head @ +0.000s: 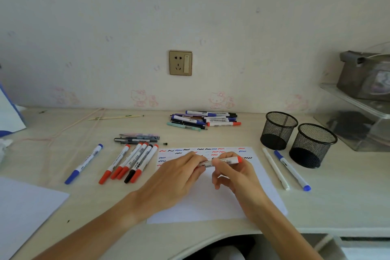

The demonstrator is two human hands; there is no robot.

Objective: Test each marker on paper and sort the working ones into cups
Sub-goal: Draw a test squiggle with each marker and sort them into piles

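Both hands (179,173) hold one red marker (223,161) over the paper (211,200).
Looks like the cap is coming off; next, scribble to test it.

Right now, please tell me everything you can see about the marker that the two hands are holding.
The red marker has a white plastic-looking barrel with printed text and a red end pointing right. It lies nearly level above the scribbled paper. The left hand grips its left part, the right hand pinches its middle. Its left end is hidden, so the cap's state is unclear.
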